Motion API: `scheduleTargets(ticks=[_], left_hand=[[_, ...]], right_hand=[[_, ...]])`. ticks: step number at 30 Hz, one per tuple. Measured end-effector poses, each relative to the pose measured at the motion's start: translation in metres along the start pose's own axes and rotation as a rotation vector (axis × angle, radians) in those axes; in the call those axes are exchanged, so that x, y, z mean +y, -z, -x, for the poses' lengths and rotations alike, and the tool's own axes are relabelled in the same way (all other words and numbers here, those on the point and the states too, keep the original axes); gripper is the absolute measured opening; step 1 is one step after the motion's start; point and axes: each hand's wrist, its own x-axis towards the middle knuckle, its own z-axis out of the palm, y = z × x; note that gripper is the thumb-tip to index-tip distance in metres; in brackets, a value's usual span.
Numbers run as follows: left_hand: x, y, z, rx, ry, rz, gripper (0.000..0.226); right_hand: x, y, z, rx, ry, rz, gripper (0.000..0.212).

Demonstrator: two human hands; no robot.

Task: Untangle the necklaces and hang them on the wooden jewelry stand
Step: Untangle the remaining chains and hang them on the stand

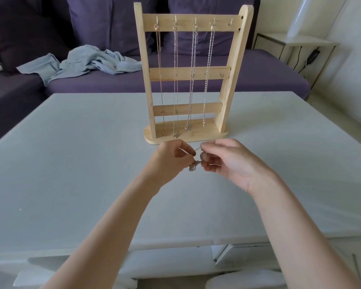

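The necklace (pixel 193 161) is sitting between the two hands, just above the table (pixel 71 153) and right in front of the stand's base. It is a thin silver chain with a small shiny bit hanging low. The left hand (pixel 171 161) is pinching one part of it with curled fingers. The right hand (pixel 231 161) is pinching another part, thumb and first fingers tucked close together. The two hands are almost touching, and both arms are reaching forward from the near edge of the table.

This looks like the last chain being worked on. It may be the clasp or a little knot that the fingers are busy with; it is too small to tell which. Next, the chain needs to be lifted up high to the empty hook (pixel 231 22) at the far right of the top bar. That will take a careful, steady lift, so the chain is not snagging the others.

The wooden jewelry stand (pixel 146 65) is standing upright on the table. Four necklaces (pixel 175 65) are hanging side by side from the top bar, each on its own hook.

Behind the table, a purple sofa (pixel 258 76) is holding a crumpled blue cloth (pixel 86 61).
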Motion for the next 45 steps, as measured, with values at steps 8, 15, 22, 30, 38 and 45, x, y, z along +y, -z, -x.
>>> scheduleTargets(ticks=[8, 15, 22, 30, 38, 45], left_hand=[[0.004, 0.006, 0.003, -0.072, 0.161, 0.563, 0.01], [0.002, 0.003, -0.002, 0.078, -0.001, 0.168, 0.015], [-0.002, 0.001, -0.002, 0.115, -0.188, -0.085, 0.019], [-0.004, 0.003, -0.003, 0.148, -0.225, -0.128, 0.015], [-0.002, 0.0, -0.002, 0.084, -0.204, -0.057, 0.02], [-0.002, 0.005, -0.004, 0.054, -0.078, 0.085, 0.022]], right_hand=[[-0.004, -0.001, 0.0, 0.008, 0.056, -0.09, 0.016], [0.0, -0.001, 0.003, -0.089, -0.03, 0.057, 0.006], [0.002, -0.006, 0.002, -0.056, -0.075, 0.057, 0.022], [-0.002, -0.004, 0.003, 0.041, -0.031, 0.022, 0.027], [-0.003, -0.005, 0.001, 0.098, -0.059, -0.033, 0.022], [-0.003, -0.002, 0.0, 0.077, -0.064, -0.075, 0.019]])
